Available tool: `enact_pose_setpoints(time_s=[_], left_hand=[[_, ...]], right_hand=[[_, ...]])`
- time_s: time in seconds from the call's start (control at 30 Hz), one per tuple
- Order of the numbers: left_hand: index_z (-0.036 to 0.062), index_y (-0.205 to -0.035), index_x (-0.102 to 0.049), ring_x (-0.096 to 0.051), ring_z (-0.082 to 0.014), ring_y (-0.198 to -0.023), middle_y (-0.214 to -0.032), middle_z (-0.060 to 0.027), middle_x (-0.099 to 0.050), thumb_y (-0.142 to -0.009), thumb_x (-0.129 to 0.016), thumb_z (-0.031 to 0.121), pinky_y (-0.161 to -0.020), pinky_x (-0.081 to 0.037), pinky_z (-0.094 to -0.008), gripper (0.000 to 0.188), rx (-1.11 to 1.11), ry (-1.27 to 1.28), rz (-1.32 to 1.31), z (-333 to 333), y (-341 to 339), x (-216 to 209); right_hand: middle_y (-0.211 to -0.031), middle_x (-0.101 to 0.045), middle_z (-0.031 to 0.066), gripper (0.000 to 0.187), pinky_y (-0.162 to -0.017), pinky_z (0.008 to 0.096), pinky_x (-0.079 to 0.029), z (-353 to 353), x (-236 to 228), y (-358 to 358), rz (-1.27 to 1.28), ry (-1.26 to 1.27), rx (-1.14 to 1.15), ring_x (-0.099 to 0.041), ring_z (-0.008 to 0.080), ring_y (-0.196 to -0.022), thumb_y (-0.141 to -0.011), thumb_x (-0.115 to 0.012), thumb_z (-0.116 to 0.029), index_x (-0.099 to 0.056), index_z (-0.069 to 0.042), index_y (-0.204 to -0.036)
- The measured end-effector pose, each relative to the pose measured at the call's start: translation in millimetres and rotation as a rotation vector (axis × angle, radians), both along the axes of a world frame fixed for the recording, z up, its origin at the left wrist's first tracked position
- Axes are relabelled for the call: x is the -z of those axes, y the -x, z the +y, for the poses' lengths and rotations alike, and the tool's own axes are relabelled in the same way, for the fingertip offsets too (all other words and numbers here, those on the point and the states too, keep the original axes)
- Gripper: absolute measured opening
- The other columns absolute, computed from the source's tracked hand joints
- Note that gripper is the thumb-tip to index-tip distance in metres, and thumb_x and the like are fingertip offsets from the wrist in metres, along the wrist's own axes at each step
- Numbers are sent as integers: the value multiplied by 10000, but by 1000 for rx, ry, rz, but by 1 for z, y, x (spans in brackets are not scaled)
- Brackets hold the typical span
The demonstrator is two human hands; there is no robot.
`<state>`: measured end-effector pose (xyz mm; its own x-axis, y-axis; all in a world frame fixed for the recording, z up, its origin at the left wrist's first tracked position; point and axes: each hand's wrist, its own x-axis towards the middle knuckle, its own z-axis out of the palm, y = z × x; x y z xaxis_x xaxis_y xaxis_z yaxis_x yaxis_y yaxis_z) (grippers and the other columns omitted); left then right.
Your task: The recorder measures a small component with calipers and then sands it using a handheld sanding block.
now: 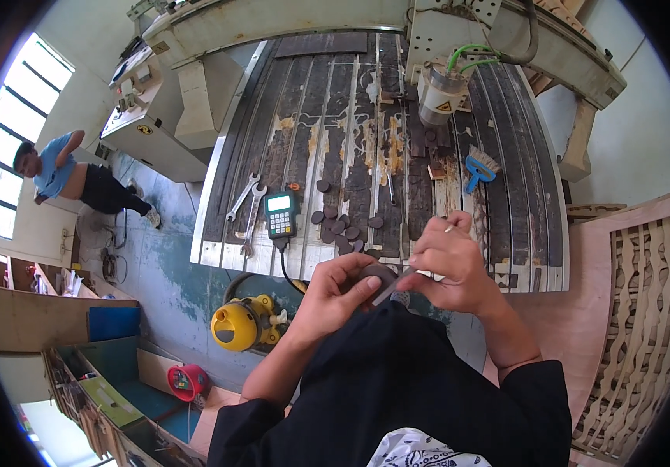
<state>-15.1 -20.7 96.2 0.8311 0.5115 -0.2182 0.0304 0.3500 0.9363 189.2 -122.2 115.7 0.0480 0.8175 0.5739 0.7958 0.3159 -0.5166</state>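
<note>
Two grips pinch, I see: left hand (341,291) a dark-brown round disc (378,272), right hand (453,268) a flat grey strip (386,292).

Matt, wood-like surfaces mark the held disc (381,272) and the loose discs (340,227) on a rough machine bed (319,86) — its top scarred, stained and flaking — while a flat tool (385,293) has a grey, metallic look. Two smooth metal wrenches (254,214) gleam softly beside a handheld controller (280,217) in matt plastic. A brush (476,171) pairs smooth plastic with coarse bristles; glossy plastic shells the vacuum cleaner (235,325). Worn, patchy paint coats the floor (170,268), smooth light wood faces a board (584,268), and matt black fabric forms the garment (397,381) beside a patterned white cloth (420,451)
</note>
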Motion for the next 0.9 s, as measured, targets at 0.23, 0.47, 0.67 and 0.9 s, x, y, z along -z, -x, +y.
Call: enact_pose_setpoints(time_s=[0.23, 0.47, 0.67, 0.9], left_hand=[[-60, -1121, -594, -582, -79, -659, -817, -61, -668, -957, -612, 76, -588, -463, -219, 214, -2, 40, -60, -3, -2, -3], [-50, -1105, -614, -582, -81, -635, -801, -53, -663, -955, -616, 78, -556, -450, -212, 197, 13, 59, -22, -4, -2, -4], [-50, -1126, -603, -587, -84, -642, -809, -70, -673, -956, -615, 78, -556, -449, -215, 213, 86, 25, -1, -3, 0, -4], [-52, -1130, -599, -598, -88, -683, -836, -59, -667, -955, -625, 84, -581, -462, -214, 223, 94, 34, -60, -4, 3, -7]], right_hand=[[-730, -601, -18, 339, -762, 389, -280, -2, 6, -2, -6, 4, -21, -563, 201, -693, -589, -884, -214, -601, -144, -762], [-678, -480, -13, 327, -739, 407, -251, -4, -10, -2, -121, 33, -5, -488, 195, -694, -645, -852, -247, -542, -145, -647], [-694, -523, -23, 345, -748, 416, -256, -8, -14, 0, -122, 51, -77, -507, 197, -687, -623, -868, -271, -555, -139, -680], [-699, -546, -21, 336, -756, 404, -275, -5, -16, -3, -83, 51, -64, -519, 216, -671, -607, -873, -220, -562, -126, -693]])
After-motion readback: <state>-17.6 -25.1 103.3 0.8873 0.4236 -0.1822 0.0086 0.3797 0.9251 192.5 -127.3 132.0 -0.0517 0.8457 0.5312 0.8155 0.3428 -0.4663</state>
